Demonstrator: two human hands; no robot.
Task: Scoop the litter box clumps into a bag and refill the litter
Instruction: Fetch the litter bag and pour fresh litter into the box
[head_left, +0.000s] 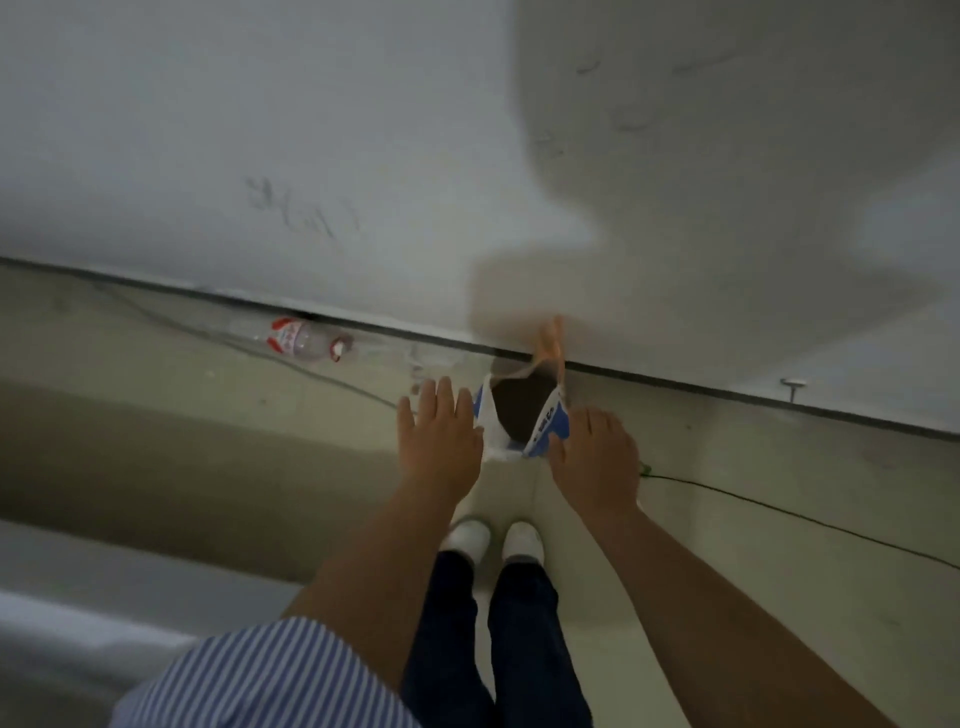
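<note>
The fingers (436, 397) of the left hand (439, 441) are lying straight and spread, holding nothing, just left of the open litter bag (545, 426). The right hand (595, 457) is reaching at the bag's right side, its fingers loosely extended and touching or nearly touching the blue-and-white edge; motion blur is hiding whether they are gripping. The bag is standing on the floor (727, 519) against the wall (363, 130), its mouth showing dark contents. A plastic bottle (301, 340) is lying by the wall, and a thin cable (779, 512) is running across the floor. White shoes (470, 538) are standing below the hands.
</note>
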